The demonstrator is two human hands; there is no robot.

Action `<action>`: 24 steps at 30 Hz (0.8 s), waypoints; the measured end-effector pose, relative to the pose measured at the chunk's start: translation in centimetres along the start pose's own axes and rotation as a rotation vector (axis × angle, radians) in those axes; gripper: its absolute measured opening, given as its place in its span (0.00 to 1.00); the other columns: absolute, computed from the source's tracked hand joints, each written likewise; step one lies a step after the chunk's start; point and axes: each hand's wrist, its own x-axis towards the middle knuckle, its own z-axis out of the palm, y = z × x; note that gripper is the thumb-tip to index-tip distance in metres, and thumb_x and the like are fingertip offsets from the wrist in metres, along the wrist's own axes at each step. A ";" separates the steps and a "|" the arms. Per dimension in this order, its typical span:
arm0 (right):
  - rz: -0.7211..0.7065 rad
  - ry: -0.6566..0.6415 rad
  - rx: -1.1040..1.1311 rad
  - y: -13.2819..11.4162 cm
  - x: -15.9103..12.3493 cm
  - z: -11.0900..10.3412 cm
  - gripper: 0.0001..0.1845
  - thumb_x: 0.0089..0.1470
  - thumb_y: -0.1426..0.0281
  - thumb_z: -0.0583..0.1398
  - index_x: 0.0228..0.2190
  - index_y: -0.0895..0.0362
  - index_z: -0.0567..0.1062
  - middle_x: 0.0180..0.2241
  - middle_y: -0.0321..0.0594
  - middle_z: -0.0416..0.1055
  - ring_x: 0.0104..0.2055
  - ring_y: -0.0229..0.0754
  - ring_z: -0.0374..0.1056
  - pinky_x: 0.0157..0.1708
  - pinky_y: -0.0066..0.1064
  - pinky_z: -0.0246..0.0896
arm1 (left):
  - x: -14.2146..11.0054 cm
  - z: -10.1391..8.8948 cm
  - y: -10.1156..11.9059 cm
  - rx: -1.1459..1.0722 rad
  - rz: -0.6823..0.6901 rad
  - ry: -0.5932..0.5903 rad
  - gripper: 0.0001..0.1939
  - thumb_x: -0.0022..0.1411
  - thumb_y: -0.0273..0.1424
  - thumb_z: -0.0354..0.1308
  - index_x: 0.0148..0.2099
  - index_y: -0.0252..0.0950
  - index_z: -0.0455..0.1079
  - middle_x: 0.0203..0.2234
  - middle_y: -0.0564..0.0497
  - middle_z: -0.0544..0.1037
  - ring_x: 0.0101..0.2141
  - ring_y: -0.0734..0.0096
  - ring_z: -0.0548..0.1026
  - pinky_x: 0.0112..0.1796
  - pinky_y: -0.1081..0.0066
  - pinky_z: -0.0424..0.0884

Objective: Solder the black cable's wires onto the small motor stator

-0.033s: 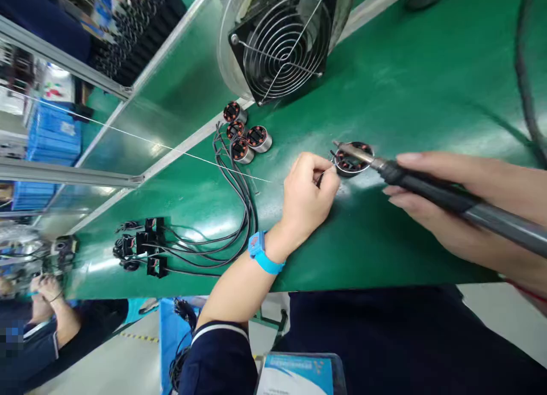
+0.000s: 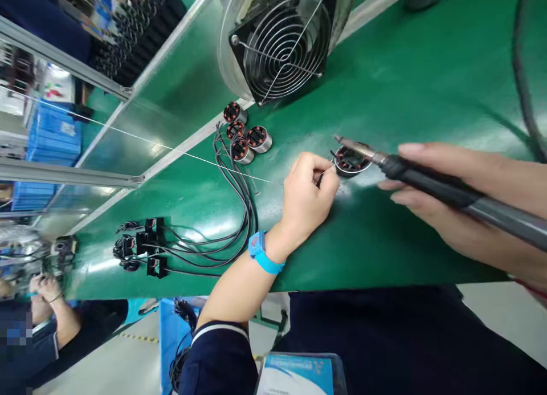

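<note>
Your left hand (image 2: 308, 196) rests on the surface (image 2: 410, 87) at centre frame, just left of the wound stator (image 2: 351, 160); your right hand (image 2: 461, 204) comes in from the right edge, holding the soldering iron (image 2: 427, 181) with its tip above that stator; four more stators (image 2: 243, 134) sit upper left of your left hand, below the fan (image 2: 282, 41) at top centre; their cables (image 2: 239, 212) run down to connectors (image 2: 143, 247) at lower left.

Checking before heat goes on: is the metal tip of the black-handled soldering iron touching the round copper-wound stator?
Cannot tell. In the head view the soldering iron tip overlaps the stator's far rim, but no contact or gap shows plainly.
</note>
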 end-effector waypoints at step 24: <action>-0.339 -0.023 0.005 0.1 5.4 2.9 0.17 0.60 0.67 0.53 0.51 0.53 0.64 0.34 0.38 0.72 0.39 0.49 0.67 0.43 0.49 0.66 | 0.2 -0.4 0.4 -0.153 -0.215 -0.062 0.06 0.58 0.22 0.55 0.32 0.37 0.63 0.23 0.58 0.68 0.23 0.81 0.65 0.27 0.77 0.62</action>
